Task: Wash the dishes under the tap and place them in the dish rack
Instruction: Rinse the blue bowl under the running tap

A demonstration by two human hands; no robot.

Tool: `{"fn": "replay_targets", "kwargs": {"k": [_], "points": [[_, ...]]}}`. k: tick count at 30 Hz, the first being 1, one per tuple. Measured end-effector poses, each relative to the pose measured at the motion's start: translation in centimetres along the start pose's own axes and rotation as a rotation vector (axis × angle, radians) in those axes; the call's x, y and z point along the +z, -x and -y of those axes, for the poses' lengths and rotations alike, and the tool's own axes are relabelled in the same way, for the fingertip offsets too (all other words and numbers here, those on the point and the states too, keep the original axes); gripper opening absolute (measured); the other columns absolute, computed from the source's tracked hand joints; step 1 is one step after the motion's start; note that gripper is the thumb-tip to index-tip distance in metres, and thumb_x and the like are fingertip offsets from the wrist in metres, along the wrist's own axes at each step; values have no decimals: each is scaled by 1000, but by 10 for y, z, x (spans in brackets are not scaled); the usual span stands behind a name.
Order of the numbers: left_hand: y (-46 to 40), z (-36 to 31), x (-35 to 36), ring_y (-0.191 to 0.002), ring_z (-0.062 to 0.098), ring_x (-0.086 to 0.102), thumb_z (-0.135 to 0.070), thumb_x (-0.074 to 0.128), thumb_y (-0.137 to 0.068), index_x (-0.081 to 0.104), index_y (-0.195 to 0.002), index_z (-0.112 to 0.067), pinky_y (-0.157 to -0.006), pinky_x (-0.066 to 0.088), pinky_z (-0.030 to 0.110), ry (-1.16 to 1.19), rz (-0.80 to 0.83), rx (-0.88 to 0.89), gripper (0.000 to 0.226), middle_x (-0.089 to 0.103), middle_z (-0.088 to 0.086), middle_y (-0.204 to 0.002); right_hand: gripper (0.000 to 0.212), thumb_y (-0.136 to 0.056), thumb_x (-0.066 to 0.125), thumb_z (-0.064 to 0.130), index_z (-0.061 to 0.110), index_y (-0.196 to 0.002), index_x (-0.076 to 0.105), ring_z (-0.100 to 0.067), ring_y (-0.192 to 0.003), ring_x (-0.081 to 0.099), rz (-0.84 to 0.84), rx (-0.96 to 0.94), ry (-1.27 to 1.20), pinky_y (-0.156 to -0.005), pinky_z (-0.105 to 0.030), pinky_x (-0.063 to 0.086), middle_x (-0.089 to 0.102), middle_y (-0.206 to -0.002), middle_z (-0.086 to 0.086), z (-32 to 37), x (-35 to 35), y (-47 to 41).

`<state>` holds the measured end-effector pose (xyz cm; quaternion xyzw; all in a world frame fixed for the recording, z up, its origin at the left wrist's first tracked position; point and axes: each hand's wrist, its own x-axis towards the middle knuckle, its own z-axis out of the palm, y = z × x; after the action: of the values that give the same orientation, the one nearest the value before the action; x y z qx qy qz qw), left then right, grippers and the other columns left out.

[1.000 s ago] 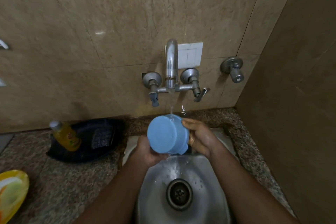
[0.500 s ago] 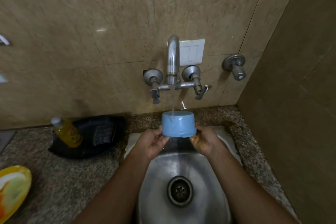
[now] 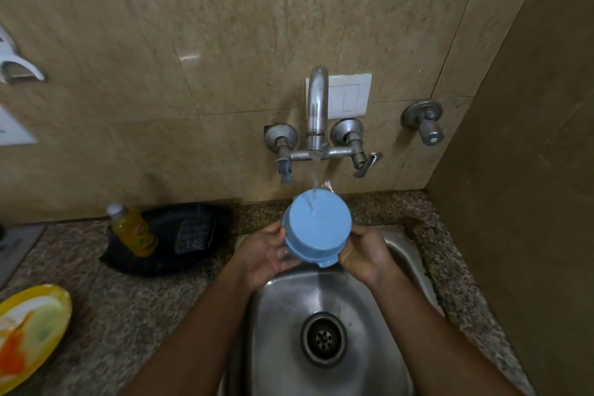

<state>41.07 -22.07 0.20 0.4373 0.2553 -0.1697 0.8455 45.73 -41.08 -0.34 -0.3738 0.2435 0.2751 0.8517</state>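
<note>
Tilted since earlier, round blue plastic bowl shows its flat base.

Blue bowl in the grip looks like matt smooth plastic, wet on its base; sink below the grip is brushed stainless steel, dull sheen; tap above it is polished metal, shiny, some tarnish; counter beside is speckled granite-like stone; wall behind is glossy beige tile; black tray left of the grip looks like plastic; yellow plate far left is glossy.
</note>
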Motion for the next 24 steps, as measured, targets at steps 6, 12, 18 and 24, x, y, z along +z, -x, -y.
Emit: {"fn": "replay_targets", "kwargs": {"k": [6, 12, 18, 24], "points": [[1, -10, 3, -108, 47, 64, -75, 34, -89, 60, -124, -23, -87, 53, 58, -195, 19, -226, 68, 60, 25, -127, 31, -86, 56, 32, 8, -99, 70, -39, -90, 62, -82, -207, 189, -85, -47, 48, 67, -98, -20, 3, 0, 7], [-8, -2, 21, -112, 43, 62, -41, 47, -97, 56, -126, -6, -91, 49, 65, -204, -50, -259, 47, 57, 25, -128, 29, -57, 59, 38, 12, -58, 47, -28, -68, 42, -21, -579, 506, -65, -37, 33, 43, -66, -14, 0, 3, 15], [-18, 4, 25, -116, 38, 60, -15, 45, -92, 58, -121, -6, -97, 50, 53, -169, -56, -113, 33, 65, 22, -122, 33, -84, 56, 23, 28, -117, 59, -19, -109, 57, -94, -570, 713, -93, -45, 51, 54, -124, -3, -4, -4, 9], [-22, 6, 14, -121, 42, 57, -21, 54, -84, 54, -134, -13, -103, 40, 64, -157, 48, 20, 50, 63, 20, -129, 34, -90, 40, -6, 10, -117, 54, -39, -112, 58, -123, -304, 497, -96, -54, 48, 61, -119, -22, -12, 5, 12]]}}
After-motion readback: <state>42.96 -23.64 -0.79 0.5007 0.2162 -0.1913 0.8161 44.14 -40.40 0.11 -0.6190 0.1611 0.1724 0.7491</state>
